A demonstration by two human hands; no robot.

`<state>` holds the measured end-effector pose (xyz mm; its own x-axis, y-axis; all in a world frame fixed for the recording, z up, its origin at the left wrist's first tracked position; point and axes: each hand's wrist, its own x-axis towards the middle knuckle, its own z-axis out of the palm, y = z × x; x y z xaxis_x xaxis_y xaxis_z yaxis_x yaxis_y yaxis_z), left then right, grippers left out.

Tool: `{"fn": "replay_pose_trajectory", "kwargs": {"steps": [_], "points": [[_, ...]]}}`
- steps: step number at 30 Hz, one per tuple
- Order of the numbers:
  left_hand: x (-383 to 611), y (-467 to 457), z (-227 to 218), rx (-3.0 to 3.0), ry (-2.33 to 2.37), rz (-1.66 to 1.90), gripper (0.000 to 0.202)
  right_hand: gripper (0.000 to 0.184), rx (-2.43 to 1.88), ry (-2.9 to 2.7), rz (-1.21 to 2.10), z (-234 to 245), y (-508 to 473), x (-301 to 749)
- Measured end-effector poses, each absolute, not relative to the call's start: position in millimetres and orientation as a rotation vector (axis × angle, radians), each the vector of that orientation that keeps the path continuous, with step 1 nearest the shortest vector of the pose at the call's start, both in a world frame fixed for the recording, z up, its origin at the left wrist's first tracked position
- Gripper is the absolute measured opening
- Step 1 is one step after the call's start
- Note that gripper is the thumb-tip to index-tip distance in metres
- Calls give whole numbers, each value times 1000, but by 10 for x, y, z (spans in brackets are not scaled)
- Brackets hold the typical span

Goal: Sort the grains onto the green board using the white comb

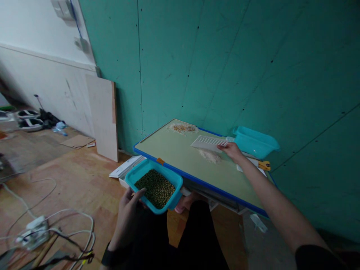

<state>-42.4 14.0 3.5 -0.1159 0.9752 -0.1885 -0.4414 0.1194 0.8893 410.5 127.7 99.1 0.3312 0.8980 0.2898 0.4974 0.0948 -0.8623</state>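
My left hand (129,210) grips the near left rim of a turquoise plastic tub (177,183), its thumb over the edge. Dark green and yellowish beans (156,187) cover the tub's bottom. The tub is in front of the table's near edge, above my lap. My right hand (232,150) pinches the right end of a white slotted plastic tray (209,143), held above the table. Just below the tray lies a small heap of pale grains, like rice (210,156). Farther back on the pale tabletop (165,144) is a spread of orange-yellow kernels mixed with pale grains (184,128).
Another turquoise tub (254,141) stands at the table's back right, beside a yellow-handled item (264,165). A green wall (197,67) rises behind the table. A board (103,116) leans at left. Cables and a power strip (35,232) lie on the floor.
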Motion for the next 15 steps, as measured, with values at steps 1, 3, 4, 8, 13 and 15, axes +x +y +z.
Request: {"fn": "replay_pose_trajectory", "kwargs": {"steps": [1,3,4,8,13,15], "points": [[-420,137,44,678,1052,1381,42,39,-1553,-1307,438,1016,1273,4087],[-413,123,66,672,1055,1376,41,38,-1565,-1284,343,1062,1257,3995],[-411,115,74,678,1058,1374,39,37,-1573,-1270,307,1073,1240,3913],[-419,98,54,704,1125,1387,38,39,-1565,-1224,317,975,1108,3371],[-442,77,1,694,1231,1410,41,29,-1606,-1167,369,746,999,2825],[-453,58,-9,714,1207,1373,41,25,-1679,-1142,313,734,981,2822]]}}
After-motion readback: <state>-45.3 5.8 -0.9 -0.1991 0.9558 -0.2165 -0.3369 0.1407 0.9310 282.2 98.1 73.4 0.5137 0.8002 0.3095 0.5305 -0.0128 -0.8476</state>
